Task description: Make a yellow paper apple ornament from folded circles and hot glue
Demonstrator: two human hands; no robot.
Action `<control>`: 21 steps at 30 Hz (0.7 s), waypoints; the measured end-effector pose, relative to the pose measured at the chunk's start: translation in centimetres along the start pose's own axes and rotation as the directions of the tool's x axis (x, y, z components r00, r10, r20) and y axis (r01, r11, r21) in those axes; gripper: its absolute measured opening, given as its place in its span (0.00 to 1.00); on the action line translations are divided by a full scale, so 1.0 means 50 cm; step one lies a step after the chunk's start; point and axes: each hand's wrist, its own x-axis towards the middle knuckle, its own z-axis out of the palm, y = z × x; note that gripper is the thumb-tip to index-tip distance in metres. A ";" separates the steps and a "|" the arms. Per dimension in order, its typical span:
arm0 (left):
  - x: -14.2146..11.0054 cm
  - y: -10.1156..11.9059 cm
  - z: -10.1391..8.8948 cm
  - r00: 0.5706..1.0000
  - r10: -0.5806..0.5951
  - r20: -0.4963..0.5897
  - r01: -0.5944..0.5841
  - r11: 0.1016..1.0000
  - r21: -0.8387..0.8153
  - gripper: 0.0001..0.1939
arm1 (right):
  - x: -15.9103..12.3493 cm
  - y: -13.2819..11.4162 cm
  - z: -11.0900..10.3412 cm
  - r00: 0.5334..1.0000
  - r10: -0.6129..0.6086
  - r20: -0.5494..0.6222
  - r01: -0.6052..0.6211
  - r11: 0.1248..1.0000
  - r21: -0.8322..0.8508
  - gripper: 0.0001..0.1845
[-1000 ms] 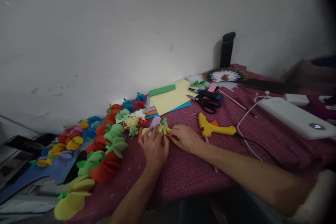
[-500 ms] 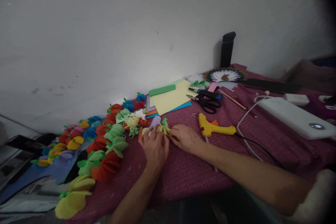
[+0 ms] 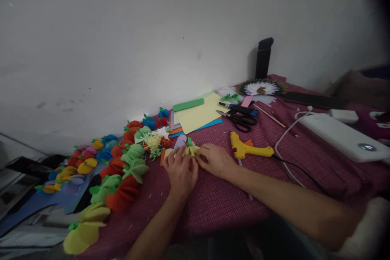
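A yellow paper pumpkin (image 3: 191, 151) with a green top rests on the checked cloth between my two hands. My left hand (image 3: 181, 170) closes on its near left side, fingers bent. From the right, my right hand (image 3: 215, 160) pinches its edge with thumb and fingertips. Parts of the pumpkin are covered by my fingers. Just behind my left hand lie a lilac paper piece (image 3: 180, 141) and an orange piece (image 3: 163, 156). A yellow glue gun (image 3: 251, 149) lies on its side to the right of my right hand.
Rows of finished paper pumpkins (image 3: 134, 152) line the table's left side. Coloured paper sheets (image 3: 201, 113), scissors (image 3: 239, 121) and a cutter (image 3: 239, 108) lie at the back. A white power bank (image 3: 344, 136) with a cable sits on the right. The wall rises behind.
My left hand has shifted very slightly to the right, and the pumpkin's green top has tilted a little. Both hands stay on the pumpkin; the other things have not moved.
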 end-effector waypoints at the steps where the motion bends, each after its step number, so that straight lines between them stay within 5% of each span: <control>1: 0.000 0.001 -0.001 1.000 0.009 0.001 -0.009 1.000 -0.005 0.04 | 0.000 0.000 -0.002 1.000 0.010 -0.004 -0.010 1.000 0.009 0.07; 15: 0.003 0.013 -0.008 0.999 -0.045 0.030 0.047 0.996 -0.078 0.05 | 0.001 0.000 0.006 0.998 -0.052 -0.045 0.053 0.999 0.013 0.10; 21: 0.001 0.008 -0.001 0.998 -0.065 0.004 0.065 0.997 -0.045 0.13 | -0.001 -0.004 0.003 0.993 -0.112 -0.028 0.112 0.994 -0.004 0.11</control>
